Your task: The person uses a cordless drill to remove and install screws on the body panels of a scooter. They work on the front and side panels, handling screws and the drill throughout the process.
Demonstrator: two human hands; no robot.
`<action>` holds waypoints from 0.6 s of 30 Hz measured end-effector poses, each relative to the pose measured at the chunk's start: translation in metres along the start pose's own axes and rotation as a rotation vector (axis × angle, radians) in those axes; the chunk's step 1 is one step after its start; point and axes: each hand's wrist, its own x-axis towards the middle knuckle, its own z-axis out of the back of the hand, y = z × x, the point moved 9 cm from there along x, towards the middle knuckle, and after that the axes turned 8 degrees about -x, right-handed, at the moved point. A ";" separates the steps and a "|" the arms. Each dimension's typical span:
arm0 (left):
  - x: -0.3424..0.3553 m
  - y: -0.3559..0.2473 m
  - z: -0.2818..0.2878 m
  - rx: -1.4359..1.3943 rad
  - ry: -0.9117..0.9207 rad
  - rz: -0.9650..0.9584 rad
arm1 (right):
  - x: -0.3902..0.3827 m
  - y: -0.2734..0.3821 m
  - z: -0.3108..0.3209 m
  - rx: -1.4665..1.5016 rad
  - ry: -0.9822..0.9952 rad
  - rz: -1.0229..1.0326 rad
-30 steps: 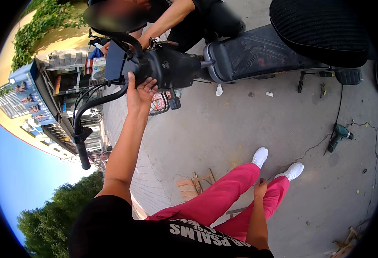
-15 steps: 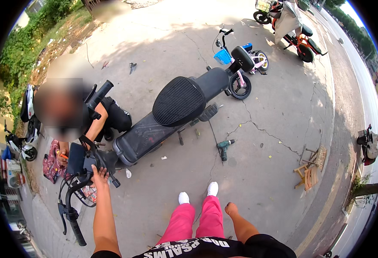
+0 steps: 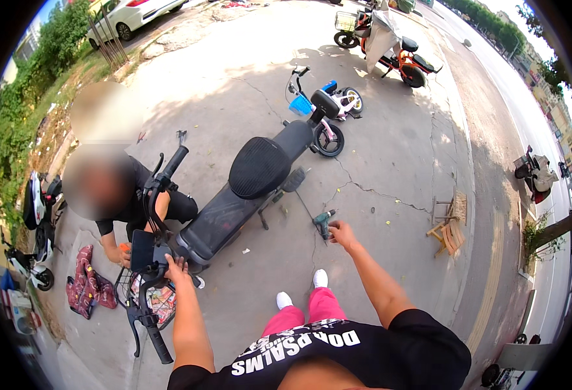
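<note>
My left hand [image 3: 178, 268] rests with its fingers spread on the middle of the handlebar [image 3: 144, 286] of a dark electric scooter [image 3: 211, 237]. The scooter's ribbed black seat [image 3: 260, 168] slants away to the far right. Out to the right, my right hand [image 3: 344, 235] reaches forward with loosely bent fingers and nothing visible in them. Beyond its fingertips in the picture is a green and black cordless drill [image 3: 322, 223], apparently lying on the ground; whether they touch I cannot tell.
Across the scooter's front a person [image 3: 146, 179] crouches, an orange thing [image 3: 125, 247] at their hand. A maroon patterned cloth [image 3: 89, 286] lies at left. A child's bike [image 3: 327, 130] stands behind the scooter, small wooden stools [image 3: 450, 237] at right, an orange bike [image 3: 403, 64] far off.
My right hand has swung forward from near my leg to beside the drill. My left hand stays on the handlebar. The view has shifted, and the person's head is lower in it.
</note>
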 end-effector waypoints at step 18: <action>-0.033 -0.004 -0.013 -0.001 -0.017 -0.023 | -0.020 0.364 0.140 -0.547 -0.022 0.460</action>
